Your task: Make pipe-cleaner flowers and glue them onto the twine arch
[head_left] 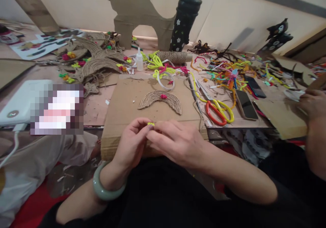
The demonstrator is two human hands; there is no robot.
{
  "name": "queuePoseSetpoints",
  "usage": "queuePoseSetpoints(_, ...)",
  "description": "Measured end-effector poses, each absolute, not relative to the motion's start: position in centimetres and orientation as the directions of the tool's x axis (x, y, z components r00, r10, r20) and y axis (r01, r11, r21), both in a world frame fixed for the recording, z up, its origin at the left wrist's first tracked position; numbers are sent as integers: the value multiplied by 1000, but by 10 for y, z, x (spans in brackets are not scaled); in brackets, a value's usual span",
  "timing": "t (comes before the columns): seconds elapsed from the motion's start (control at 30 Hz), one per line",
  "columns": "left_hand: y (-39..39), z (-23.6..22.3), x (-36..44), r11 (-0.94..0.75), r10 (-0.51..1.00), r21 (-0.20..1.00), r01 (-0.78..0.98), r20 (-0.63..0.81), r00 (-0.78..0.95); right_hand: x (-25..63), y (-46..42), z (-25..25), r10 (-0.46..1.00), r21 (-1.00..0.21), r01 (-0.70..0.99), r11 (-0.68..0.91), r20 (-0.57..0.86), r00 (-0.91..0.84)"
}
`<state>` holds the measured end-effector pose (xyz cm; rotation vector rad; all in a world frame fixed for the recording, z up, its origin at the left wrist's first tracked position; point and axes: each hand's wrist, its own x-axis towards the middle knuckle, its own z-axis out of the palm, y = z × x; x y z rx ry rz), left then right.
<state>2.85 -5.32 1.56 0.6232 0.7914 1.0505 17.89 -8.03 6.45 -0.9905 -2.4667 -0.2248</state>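
Black clothing (158,197): seen along the near edge and cut off by it; its folds are lost in the dark.
Left hand (128,141): held over the near edge of the cardboard block (122,116); its grip is closed, thumb against finger, on a yellow piece (150,124). A pale green bangle (98,187) is worn at the wrist.
Yellow piece: found between the two hands; all but a small bright tip is covered, so its shape cannot be made out.
Right hand (179,139): curled beside the left, knuckles up; the fingertips are mostly hidden, and whether its grip is clamped on anything cannot be told.
Twine arch (150,99): laid on the block, just far of the hands; a pink knot (163,96) is seen on it, but whether it is fixed cannot be told.
Scissors (209,102): laid right of the block, red and yellow handles near.
Coloured stems (230,72): heaped far right on the bench (95,114), too tangled to be counted.
Pixelated rectangle (58,109): seen on the left, its content blurred out; a white device (20,102) is partly overlapped.
Other person's hand (314,102): cut off at the right edge and blurred.
Cardboard cut-out (132,9): stood at the far side, its top cut off.
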Motion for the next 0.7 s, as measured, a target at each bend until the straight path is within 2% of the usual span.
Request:
queuePoseSetpoints(0.13,-54,16,24,340,937,814,-471,-252,241,178,-73,67,599,-37,662,748,467,-651)
queuePoseSetpoints(0.27,-52,17,24,333,941,803,-494,-244,236,178,-73,66,625,-56,678,733,451,-637)
queuePoseSetpoints(0.33,-51,18,25,344,935,789,-509,-239,262,178,-73,65,656,-138,676,724,442,-612)
queuePoseSetpoints(0.47,-52,15,17,340,925,815,-469,-199,325,190,-58,65,773,-388,676,627,419,-476)
queuePoseSetpoints(0.57,-52,10,0,153,961,937,-314,-67,268,216,-28,61,901,-568,707,420,351,-254)
queuePoseSetpoints(0.63,-50,7,-11,-62,972,996,-64,75,224,235,-5,53,964,-685,686,247,245,-103)
queuePoseSetpoints(0.7,-44,4,-21,-300,934,938,173,252,253,252,14,43,990,-733,669,126,137,-37)
